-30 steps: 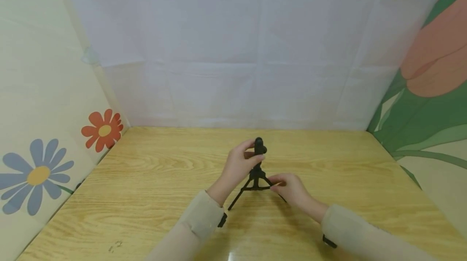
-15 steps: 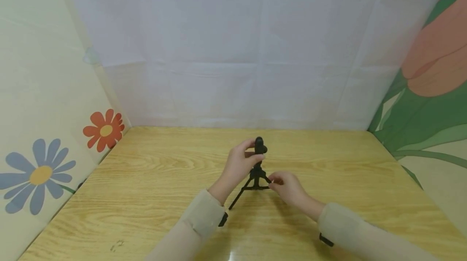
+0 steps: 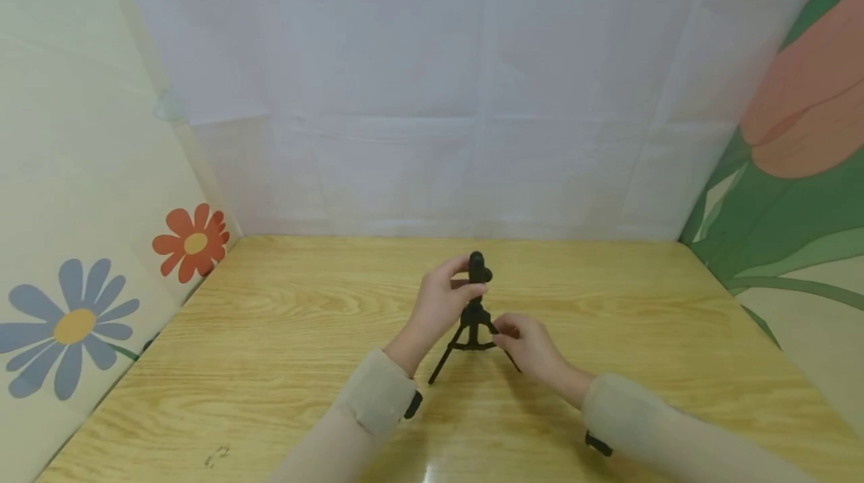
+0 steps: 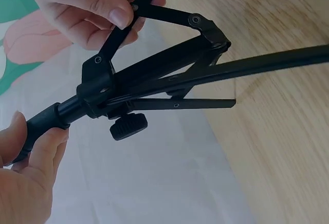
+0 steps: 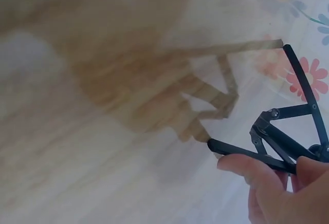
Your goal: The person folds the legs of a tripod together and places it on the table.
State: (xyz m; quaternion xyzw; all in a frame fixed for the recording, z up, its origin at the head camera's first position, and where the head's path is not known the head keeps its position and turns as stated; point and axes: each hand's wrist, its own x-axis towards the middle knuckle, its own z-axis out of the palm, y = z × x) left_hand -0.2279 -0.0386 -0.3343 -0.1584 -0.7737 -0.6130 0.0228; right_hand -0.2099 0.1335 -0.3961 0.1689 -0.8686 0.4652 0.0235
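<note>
A small black tripod (image 3: pixel 473 333) stands over the table's middle in the head view, its legs spread; whether the feet touch the wood, I cannot tell. My left hand (image 3: pixel 442 295) grips its upper column, fingers and thumb curled round it, as the left hand (image 4: pixel 36 167) also shows in the left wrist view. Lower down, my right hand (image 3: pixel 529 344) pinches one leg (image 4: pixel 115 39) between thumb and fingers, close to a hinged brace (image 4: pixel 169 16). A ridged black knob (image 4: pixel 128 126) sticks out below the leg joint. In the right wrist view the right hand (image 5: pixel 277 188) partly hides the tripod.
The wood-grain table (image 3: pixel 304 303) reaches back to a white cloth backdrop (image 3: pixel 405 93). Flower-printed panels stand at the left (image 3: pixel 74 168) and right (image 3: pixel 796 228). The tripod's shadow (image 5: pixel 211 90) falls across the tabletop in the right wrist view.
My right hand has shifted slightly left and up, carrying the pinched leg inward. The visible legs stand a little closer together. The left hand has hardly moved.
</note>
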